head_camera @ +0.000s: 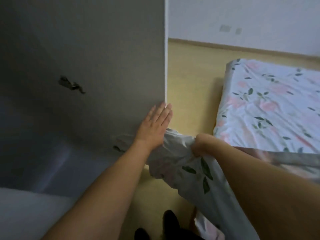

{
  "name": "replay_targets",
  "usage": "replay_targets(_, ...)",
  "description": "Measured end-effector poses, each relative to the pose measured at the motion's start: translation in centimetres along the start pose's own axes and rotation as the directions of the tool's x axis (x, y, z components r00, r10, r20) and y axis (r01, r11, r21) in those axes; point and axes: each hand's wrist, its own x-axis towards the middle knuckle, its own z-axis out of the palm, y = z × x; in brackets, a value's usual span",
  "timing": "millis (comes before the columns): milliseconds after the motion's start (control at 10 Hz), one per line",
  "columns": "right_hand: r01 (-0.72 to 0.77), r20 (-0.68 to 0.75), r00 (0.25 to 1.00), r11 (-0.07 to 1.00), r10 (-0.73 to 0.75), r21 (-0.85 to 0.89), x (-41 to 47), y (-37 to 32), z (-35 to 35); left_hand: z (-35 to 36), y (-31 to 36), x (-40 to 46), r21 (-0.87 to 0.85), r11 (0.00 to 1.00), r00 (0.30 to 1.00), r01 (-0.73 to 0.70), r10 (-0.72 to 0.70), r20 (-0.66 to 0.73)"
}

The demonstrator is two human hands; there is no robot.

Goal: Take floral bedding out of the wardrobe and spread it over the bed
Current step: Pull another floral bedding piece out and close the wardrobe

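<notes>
Head camera shows our left hand point(155, 126) flat, fingers spread, against the grey wardrobe door point(90, 63) near its edge. Our right hand point(201, 144) is fisted around a bunch of floral bedding point(195, 172), which hangs toward the floor point(192, 80) beside the bed point(270, 108).

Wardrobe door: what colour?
Plain grey wardrobe door with a white edge, seen in the head view; left hand lies flat on it.
</notes>
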Motion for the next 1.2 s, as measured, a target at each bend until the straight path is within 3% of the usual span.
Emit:
replay_targets(100,-0.106,-0.002,0.994,0.994,0.106,0.032,-0.4,5.1,-0.2,-1.7,2.9,4.3,0.146,0.981,0.991,-0.128,0.131,-0.014)
replay_targets(200,-0.219,-0.031,0.974,0.971,0.223,0.094,-1.1,9.6,0.0,-2.9,5.0,7.1,0.266,0.959,0.996,-0.093,0.088,0.029)
replay_targets(400,-0.250,-0.128,0.956,0.961,0.265,0.120,-1.0,11.8,0.1,-3.8,4.7,7.4,0.354,0.932,0.940,0.076,-0.185,0.286)
replay_targets(500,-0.239,-0.069,0.966,0.962,0.250,0.132,-0.4,10.8,-0.3,-4.0,4.5,6.4,0.435,0.899,0.937,-0.046,-0.112,0.330)
replay_targets(600,-0.146,-0.139,0.975,0.969,0.175,0.200,0.1,9.0,-0.3,-4.1,4.8,5.5,0.414,0.908,0.925,-0.067,-0.099,0.367)
replay_targets(700,-0.078,-0.102,0.990,0.978,0.099,0.194,0.5,6.3,-0.3,-4.2,5.1,4.4,0.428,0.899,0.895,-0.089,-0.117,0.431)
replay_targets(800,-0.020,-0.021,1.000,0.994,0.022,0.107,0.5,3.2,-0.4,-5.0,5.3,2.6,0.428,0.901,0.802,-0.065,-0.208,0.560)
replay_targets(900,0.070,-0.092,0.994,0.997,-0.067,0.029,0.3,0.7,-0.1,-5.1,4.6,-0.1,0.455,0.891,0.711,0.007,-0.324,0.624)
replay_targets(1000,0.165,-0.095,0.981,0.986,-0.167,-0.029,-0.4,-2.8,0.8,-2.8,2.1,-4.5,0.592,0.805,0.641,-0.026,-0.441,0.628)
replay_targets(1100,0.257,-0.087,0.961,0.964,-0.263,-0.069,-1.2,-6.3,2.2,-1.5,0.5,-8.4,0.594,0.801,0.621,0.076,-0.505,0.600)
replay_targets(1200,0.334,-0.091,0.935,0.938,-0.342,-0.090,-2.5,-9.9,3.8,-1.0,-1.9,-12.7,0.517,0.811,0.565,0.275,-0.571,0.596)
